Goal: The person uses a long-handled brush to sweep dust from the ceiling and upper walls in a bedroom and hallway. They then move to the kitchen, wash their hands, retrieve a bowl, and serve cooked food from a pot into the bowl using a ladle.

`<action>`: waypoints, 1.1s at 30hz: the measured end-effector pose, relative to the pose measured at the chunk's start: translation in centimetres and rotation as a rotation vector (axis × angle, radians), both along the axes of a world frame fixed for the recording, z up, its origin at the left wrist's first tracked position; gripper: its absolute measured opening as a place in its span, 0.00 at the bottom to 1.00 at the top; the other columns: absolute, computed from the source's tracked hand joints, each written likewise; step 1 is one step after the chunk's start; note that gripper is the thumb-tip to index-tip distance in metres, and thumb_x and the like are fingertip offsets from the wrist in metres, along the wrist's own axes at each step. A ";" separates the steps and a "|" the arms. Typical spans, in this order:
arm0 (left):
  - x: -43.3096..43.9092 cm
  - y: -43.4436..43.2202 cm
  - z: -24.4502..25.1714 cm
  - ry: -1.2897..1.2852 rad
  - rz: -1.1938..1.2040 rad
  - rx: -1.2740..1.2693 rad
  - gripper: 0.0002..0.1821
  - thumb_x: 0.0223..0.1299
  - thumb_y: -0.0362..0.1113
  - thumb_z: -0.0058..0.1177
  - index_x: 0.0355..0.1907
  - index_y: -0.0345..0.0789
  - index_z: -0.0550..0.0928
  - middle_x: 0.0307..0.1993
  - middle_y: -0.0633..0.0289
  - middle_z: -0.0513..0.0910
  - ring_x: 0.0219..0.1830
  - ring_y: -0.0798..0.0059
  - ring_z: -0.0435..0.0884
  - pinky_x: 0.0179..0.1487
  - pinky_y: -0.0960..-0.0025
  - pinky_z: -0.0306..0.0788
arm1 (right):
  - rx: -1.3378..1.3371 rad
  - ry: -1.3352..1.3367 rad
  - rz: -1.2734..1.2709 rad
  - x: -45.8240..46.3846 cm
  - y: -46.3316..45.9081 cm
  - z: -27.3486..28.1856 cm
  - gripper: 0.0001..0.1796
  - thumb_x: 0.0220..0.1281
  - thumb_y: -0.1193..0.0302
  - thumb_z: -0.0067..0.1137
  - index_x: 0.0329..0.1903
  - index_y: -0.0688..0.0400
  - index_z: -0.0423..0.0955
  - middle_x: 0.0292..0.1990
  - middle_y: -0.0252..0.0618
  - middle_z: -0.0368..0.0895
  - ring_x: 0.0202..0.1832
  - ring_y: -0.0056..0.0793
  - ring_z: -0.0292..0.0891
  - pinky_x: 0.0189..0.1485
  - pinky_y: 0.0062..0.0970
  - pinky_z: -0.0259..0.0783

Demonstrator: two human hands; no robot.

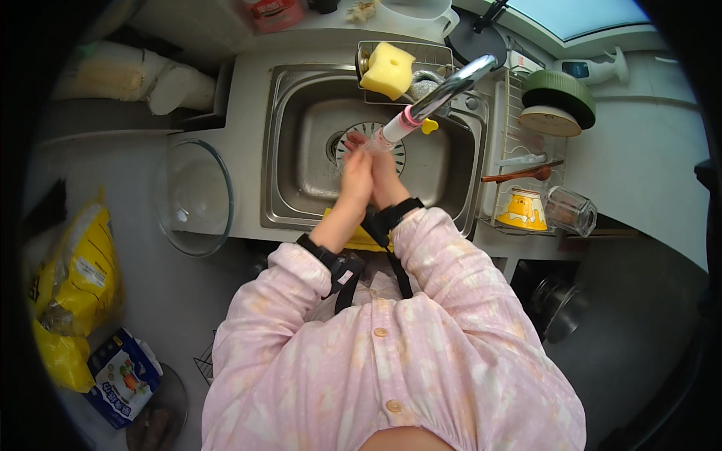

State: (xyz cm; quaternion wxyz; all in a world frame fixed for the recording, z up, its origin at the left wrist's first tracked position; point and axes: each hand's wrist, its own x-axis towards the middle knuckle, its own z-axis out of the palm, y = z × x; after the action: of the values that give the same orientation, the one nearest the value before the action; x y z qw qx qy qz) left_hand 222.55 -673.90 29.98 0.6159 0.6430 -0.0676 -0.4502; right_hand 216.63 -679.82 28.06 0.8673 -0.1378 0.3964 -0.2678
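Water runs from the white-and-pink nozzle of a chrome faucet (451, 90) onto my two hands, which are together over a stainless steel sink (316, 180). My left hand (356, 169) and my right hand (386, 172) touch each other, blurred, with some fingers hidden by the water and nozzle. Whether anything is between them cannot be told. Beneath them a patterned round plate (399, 152) lies in the basin, beside the drain. A yellow sponge (387, 70) and a grey scourer (426, 84) sit in a wire basket at the sink's back edge.
To the left stands a large glass bowl (228, 197). On the right, a dish rack (510, 135) holds a green bowl (584, 101), a wooden spoon (538, 172), a yellow-and-white bowl (522, 211) and a glass jar (569, 211). A yellow cloth (366, 239) hangs at the sink's front.
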 end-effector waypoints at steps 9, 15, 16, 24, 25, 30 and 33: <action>-1.6 -2.2 -2.9 -0.070 -0.174 0.283 0.30 0.76 0.53 0.37 0.62 0.27 0.75 0.59 0.48 0.79 0.59 0.57 0.74 0.64 0.59 0.65 | 0.222 0.168 -0.007 -0.1 1.2 5.1 0.22 0.78 0.53 0.43 0.57 0.56 0.72 0.44 0.31 0.80 0.42 0.27 0.75 0.45 0.30 0.72; 0.9 -1.8 0.1 0.280 -0.087 0.244 0.34 0.74 0.57 0.39 0.60 0.25 0.75 0.58 0.51 0.78 0.60 0.63 0.72 0.65 0.65 0.64 | 0.289 0.060 -0.059 1.8 3.2 5.0 0.17 0.76 0.53 0.45 0.49 0.52 0.72 0.40 0.34 0.77 0.44 0.30 0.75 0.46 0.35 0.73; 1.4 -1.8 -0.2 0.289 -0.167 0.313 0.34 0.73 0.59 0.40 0.59 0.26 0.76 0.56 0.52 0.79 0.58 0.65 0.73 0.63 0.66 0.65 | 0.239 0.084 -0.129 1.7 2.8 4.4 0.18 0.75 0.52 0.45 0.49 0.52 0.73 0.40 0.33 0.77 0.44 0.30 0.75 0.46 0.35 0.73; 2.1 -2.7 -2.4 -0.361 -0.600 0.136 0.20 0.73 0.38 0.38 0.58 0.27 0.75 0.59 0.50 0.78 0.60 0.59 0.76 0.66 0.64 0.66 | 0.188 0.232 -0.127 2.2 3.1 2.3 0.19 0.74 0.52 0.45 0.51 0.53 0.71 0.40 0.38 0.80 0.42 0.33 0.79 0.44 0.38 0.75; 3.2 -2.8 -2.5 -0.244 -0.610 0.186 0.19 0.73 0.35 0.38 0.58 0.27 0.75 0.59 0.50 0.78 0.60 0.59 0.76 0.67 0.64 0.66 | 0.279 0.172 -0.146 3.3 4.8 2.1 0.18 0.74 0.55 0.44 0.53 0.53 0.71 0.43 0.40 0.82 0.46 0.34 0.80 0.47 0.37 0.76; 2.6 -2.0 -3.6 0.460 0.018 -0.115 0.17 0.66 0.22 0.45 0.57 0.30 0.75 0.58 0.51 0.78 0.60 0.61 0.76 0.66 0.66 0.69 | 0.241 -0.201 -0.149 2.5 1.8 -2.7 0.12 0.73 0.64 0.46 0.45 0.58 0.73 0.43 0.50 0.82 0.42 0.46 0.82 0.48 0.41 0.80; 0.7 -0.8 -2.5 0.761 0.089 -0.083 0.18 0.63 0.18 0.50 0.56 0.29 0.77 0.54 0.52 0.80 0.55 0.65 0.80 0.61 0.71 0.74 | 0.184 -0.318 -0.083 -0.5 -2.3 -4.6 0.12 0.71 0.60 0.50 0.38 0.55 0.74 0.32 0.41 0.81 0.37 0.34 0.80 0.38 0.36 0.77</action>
State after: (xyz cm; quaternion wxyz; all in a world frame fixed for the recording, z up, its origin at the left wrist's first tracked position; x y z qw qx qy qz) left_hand 223.29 -674.66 27.46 0.6414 0.4066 0.1759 -0.6263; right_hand 216.15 -682.13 23.51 0.9162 0.0027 0.2823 -0.2845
